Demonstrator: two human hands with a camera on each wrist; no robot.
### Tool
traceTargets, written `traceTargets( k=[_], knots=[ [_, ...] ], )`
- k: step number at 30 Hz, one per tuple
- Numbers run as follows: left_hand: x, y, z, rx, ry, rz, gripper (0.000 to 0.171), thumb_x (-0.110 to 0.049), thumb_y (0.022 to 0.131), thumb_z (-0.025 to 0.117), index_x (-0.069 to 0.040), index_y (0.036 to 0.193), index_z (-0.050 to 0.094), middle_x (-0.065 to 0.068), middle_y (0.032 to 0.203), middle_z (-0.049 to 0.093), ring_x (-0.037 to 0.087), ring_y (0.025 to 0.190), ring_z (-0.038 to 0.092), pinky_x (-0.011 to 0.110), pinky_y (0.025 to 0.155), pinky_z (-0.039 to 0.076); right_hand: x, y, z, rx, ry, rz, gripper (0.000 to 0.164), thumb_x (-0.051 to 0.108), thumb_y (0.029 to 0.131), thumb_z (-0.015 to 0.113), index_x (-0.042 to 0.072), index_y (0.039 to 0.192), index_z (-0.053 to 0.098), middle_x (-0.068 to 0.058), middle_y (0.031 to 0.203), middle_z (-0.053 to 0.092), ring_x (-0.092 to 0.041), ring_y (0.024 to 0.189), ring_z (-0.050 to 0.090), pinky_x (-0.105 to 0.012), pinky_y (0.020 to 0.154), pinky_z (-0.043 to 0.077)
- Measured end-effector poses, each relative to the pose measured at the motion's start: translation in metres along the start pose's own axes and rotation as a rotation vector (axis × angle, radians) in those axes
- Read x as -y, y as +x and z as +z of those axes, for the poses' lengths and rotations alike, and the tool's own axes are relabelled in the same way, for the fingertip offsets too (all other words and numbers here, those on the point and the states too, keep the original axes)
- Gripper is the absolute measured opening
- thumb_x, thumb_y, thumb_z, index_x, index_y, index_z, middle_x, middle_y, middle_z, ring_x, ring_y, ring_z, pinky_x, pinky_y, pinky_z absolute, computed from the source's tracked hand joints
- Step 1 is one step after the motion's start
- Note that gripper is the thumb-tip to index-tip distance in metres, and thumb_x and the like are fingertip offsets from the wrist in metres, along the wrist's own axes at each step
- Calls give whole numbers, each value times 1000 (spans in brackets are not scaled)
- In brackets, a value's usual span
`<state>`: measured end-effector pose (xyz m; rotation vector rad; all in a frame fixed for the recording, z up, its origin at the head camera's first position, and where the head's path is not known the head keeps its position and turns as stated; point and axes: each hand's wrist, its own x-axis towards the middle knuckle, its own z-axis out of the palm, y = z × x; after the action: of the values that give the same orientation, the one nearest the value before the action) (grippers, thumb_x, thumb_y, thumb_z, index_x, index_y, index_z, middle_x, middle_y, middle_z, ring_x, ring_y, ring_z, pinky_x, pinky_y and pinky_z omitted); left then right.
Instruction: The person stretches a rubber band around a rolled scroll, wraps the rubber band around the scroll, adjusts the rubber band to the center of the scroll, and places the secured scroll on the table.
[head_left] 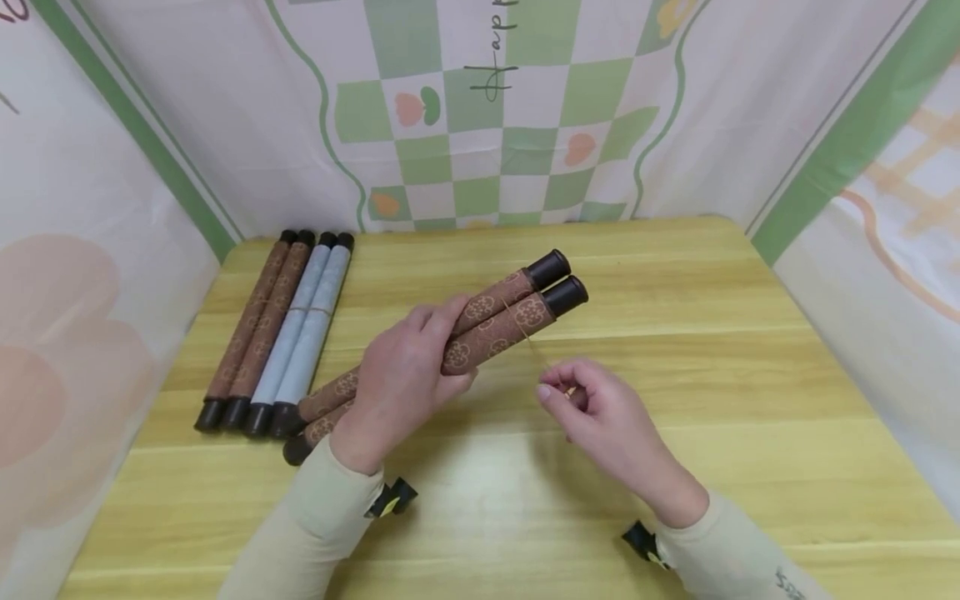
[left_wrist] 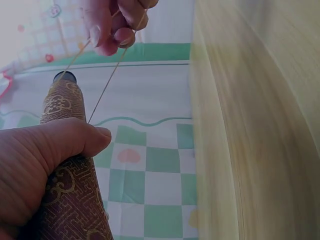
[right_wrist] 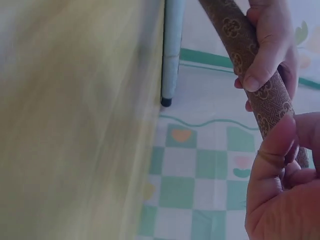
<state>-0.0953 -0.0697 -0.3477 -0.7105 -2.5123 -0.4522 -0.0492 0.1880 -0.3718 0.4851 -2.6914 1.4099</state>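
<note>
A pair of brown scrolls [head_left: 491, 333] with a gold flower pattern and black end knobs is held slantwise over the table by my left hand [head_left: 401, 379], which grips them round the middle. A thin tan rubber band [head_left: 534, 346] loops round the scrolls near their far ends. My right hand [head_left: 618, 429], fingers curled, pinches the band and stretches it off to the right. Two taut strands of the band [left_wrist: 106, 88] run up to the right fingertips in the left wrist view. In the right wrist view the right thumb partly covers the patterned scroll [right_wrist: 235, 37].
On the left of the wooden table [head_left: 712, 350] lie two more brown scrolls [head_left: 258, 325] beside two pale blue scrolls [head_left: 311, 325], the blue pair with a band round it. The held scrolls' near ends are close to these. Printed cloth [head_left: 472, 150] hangs behind the table.
</note>
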Motion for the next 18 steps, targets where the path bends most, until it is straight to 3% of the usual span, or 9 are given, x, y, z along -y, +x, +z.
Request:
traceTargets(
  k=[1,4,9,14,16,18],
  knots=[
    [0,0,1,2,-5,1,81,-32,76,88,-13,147,54,14,112,71,26,74,69,43,57,57,-1,1,1,-24,-67,-76,7,20,101,69,16,95,69,5,80,61,-9,64,54,-27,58,50],
    [-1,0,1,16,-14,3,82,-31,75,89,-14,147,54,14,113,72,26,76,70,42,59,58,-3,3,6,-105,-214,-359,24,23,104,63,20,81,63,9,75,57,-7,69,52,-27,62,49],
    [-2,0,1,59,-33,4,86,-32,74,91,-13,149,53,16,116,72,28,82,72,43,63,60,-1,11,14,-217,-325,-809,39,31,111,47,15,78,62,6,72,59,-14,68,57,-34,70,56],
    [-4,0,0,93,-53,14,84,-31,75,90,-15,148,53,14,116,72,25,82,72,42,64,59,3,17,13,-254,-364,-1051,34,26,108,53,14,79,67,8,65,59,-14,63,58,-50,92,58],
    [-5,0,-1,107,-60,14,82,-30,75,89,-16,148,53,13,116,72,25,83,72,42,64,59,3,19,12,-246,-356,-1097,33,25,107,53,15,81,69,9,62,58,-11,59,56,-50,90,59],
    [-6,0,-2,119,-65,3,83,-30,75,89,-16,148,53,13,117,72,25,84,72,42,65,59,2,19,13,-231,-313,-1109,33,25,107,52,15,82,70,11,61,56,-7,54,52,-42,81,61]
  ],
)
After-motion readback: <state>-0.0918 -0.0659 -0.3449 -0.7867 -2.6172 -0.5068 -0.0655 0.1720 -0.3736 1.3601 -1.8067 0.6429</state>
